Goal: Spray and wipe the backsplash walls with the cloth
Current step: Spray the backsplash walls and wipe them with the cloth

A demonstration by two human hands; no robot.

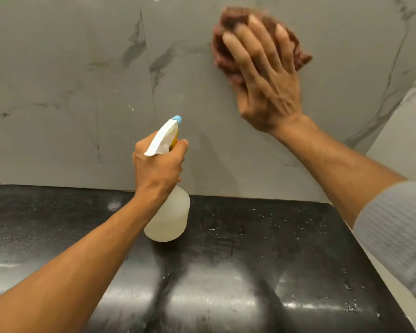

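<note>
L hand [157,164] gripping unlabelled spray bottle [167,217]; R hand [267,78] flat, fingers spread, on brown cloth [222,51] against backsplash [82,80].

Grey marble-look wall tiles with dark veining [65,87] fill upper view; thin vertical grout joint [147,68] left of centre. Second tiled wall, lighter, [404,140] meets it at corner on right. Small pale specks dot tiles near joint. Below, glossy black speckled stone countertop [250,260] butts against wall base. Broad soft light reflections and scattered droplets on countertop surface.
</note>
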